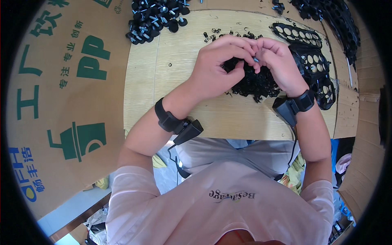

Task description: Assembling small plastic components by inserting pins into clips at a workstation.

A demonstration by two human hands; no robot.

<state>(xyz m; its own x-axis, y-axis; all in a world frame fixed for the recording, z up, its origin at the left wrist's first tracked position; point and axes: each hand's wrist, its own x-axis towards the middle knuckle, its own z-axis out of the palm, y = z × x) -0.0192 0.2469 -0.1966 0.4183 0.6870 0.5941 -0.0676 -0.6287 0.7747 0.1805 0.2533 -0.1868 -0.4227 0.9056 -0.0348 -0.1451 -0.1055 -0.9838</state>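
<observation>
My two hands meet over a heap of small black clips or rings [255, 83] on the pale wooden board. Between the fingertips shows the bluish metal end of a small bolt [256, 59]; the rest of it is hidden by fingers. My left hand [216, 63] is closed in a pinch against it from the left. From the right, my right hand [281, 61] has its thumb and fingers closed at the same bolt. Which hand carries it more firmly I cannot tell. More bolts with round black heads [157, 18] are piled at the far left of the board.
Black holed strips [312, 61] lie to the right, with more black mesh [341, 28] at the far right. Cardboard with green print [73, 102] stands on the left. Each wrist bears a strapped black device [188, 130] with a cable. Loose black rings [212, 34] are scattered behind the heap.
</observation>
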